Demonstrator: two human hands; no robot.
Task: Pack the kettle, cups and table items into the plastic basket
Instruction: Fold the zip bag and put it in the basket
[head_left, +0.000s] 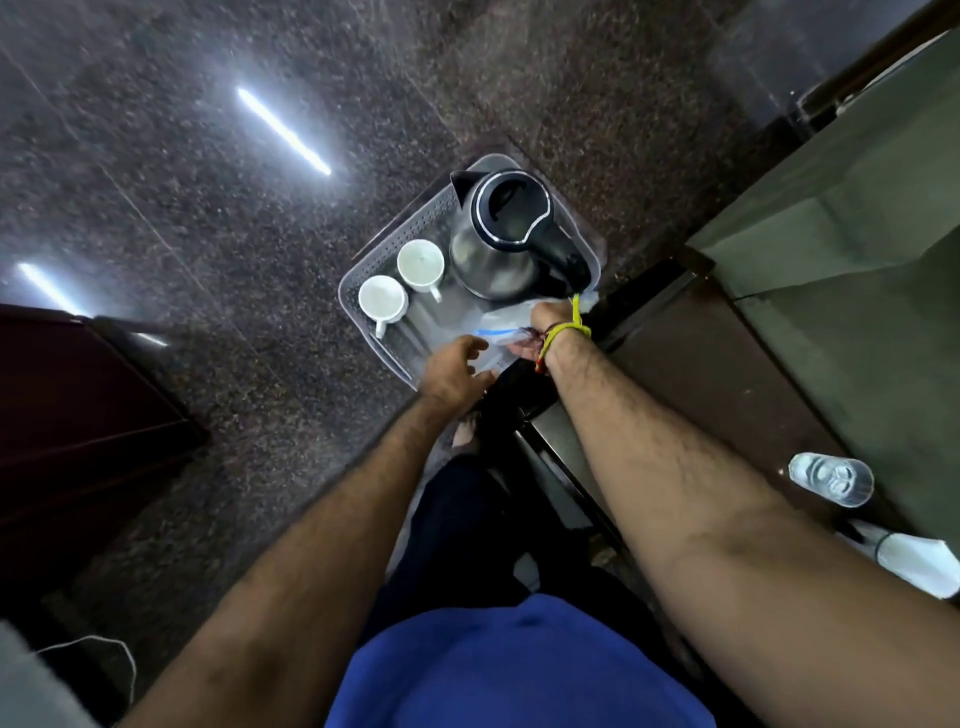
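Observation:
A grey plastic basket (363, 270) stands on the granite floor. Inside it are a steel kettle (498, 244) with a black lid and handle, and two white cups (422, 264) (383, 300) side by side to its left. A clear plastic packet (501, 327) with a blue stripe lies at the basket's near end. My right hand (550, 316) reaches down onto the packet's right end, its fingers curled out of sight round it. My left hand (454, 370) hovers at the packet's near left corner with loose, spread fingers.
A dark low table (701, 364) runs along the right and carries a clear drinking glass (831, 478) and a white folded item (914, 561). Green upholstery (857, 208) lies behind it. A dark wooden cabinet (78, 415) stands at the left, with a white cable (104, 647) on the floor.

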